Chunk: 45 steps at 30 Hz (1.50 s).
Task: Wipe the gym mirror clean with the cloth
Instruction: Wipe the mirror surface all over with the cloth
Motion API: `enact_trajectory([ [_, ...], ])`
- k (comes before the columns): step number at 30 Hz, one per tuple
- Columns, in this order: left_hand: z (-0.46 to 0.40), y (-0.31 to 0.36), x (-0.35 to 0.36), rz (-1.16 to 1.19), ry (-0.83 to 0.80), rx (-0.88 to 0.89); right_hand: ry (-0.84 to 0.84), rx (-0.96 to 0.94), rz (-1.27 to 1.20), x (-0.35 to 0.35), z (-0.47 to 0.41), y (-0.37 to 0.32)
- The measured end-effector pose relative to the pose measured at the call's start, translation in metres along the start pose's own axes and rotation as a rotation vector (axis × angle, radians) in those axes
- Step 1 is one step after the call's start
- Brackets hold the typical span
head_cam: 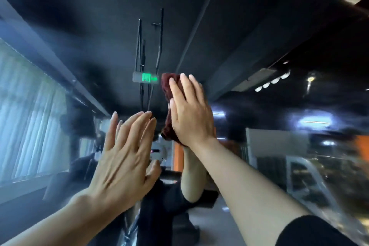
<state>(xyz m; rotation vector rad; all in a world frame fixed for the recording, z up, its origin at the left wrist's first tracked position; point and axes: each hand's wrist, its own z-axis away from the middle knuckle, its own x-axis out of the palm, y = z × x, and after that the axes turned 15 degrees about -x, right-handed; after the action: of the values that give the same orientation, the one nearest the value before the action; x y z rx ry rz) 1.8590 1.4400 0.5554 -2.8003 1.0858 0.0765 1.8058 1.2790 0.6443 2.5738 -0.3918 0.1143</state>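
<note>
A person's right hand (190, 110) presses a dark red cloth (166, 90) flat against a gym mirror (249, 36), fingers straight and spread over the fabric, just above the centre of the view. The cloth shows past the fingertips at 12 o'clock and bunches below the thumb. The left hand (124, 158), at about 8 o'clock from the right, lies open with straight fingers against the glass, holding nothing. Reflected in the mirror are a green exit sign (146, 77) just beside the cloth at 9 o'clock, pale window blinds (26, 110) far left, and ceiling lights (272, 81) at 3 o'clock.
</note>
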Motion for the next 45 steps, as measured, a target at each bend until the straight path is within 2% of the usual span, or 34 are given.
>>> enact_trajectory([
  [6,-0.003,0.073,0.023,-0.011,-0.044,0.077,-0.093,0.164,0.149,-0.031,0.065,0.094],
  [10,-0.002,0.094,0.029,-0.026,-0.073,0.073,-0.027,0.303,0.190,-0.042,0.106,0.136],
  [14,0.005,0.088,0.021,-0.040,-0.076,0.047,0.080,0.509,0.117,-0.047,0.124,0.142],
  [17,0.015,0.068,0.011,-0.062,-0.076,0.010,0.099,0.620,0.069,-0.044,0.121,0.124],
  [27,0.064,-0.026,-0.017,-0.115,-0.144,-0.289,0.012,0.372,-0.001,-0.032,0.109,0.052],
  [34,0.081,-0.070,-0.024,-0.066,-0.152,-0.282,0.022,0.393,-0.032,-0.021,0.091,-0.005],
  [40,0.103,-0.108,-0.028,-0.084,-0.193,-0.278,0.027,0.177,-0.112,0.005,0.049,-0.110],
  [45,0.120,-0.127,-0.032,-0.043,-0.193,-0.269,-0.025,0.098,-0.222,0.020,0.016,-0.198],
])
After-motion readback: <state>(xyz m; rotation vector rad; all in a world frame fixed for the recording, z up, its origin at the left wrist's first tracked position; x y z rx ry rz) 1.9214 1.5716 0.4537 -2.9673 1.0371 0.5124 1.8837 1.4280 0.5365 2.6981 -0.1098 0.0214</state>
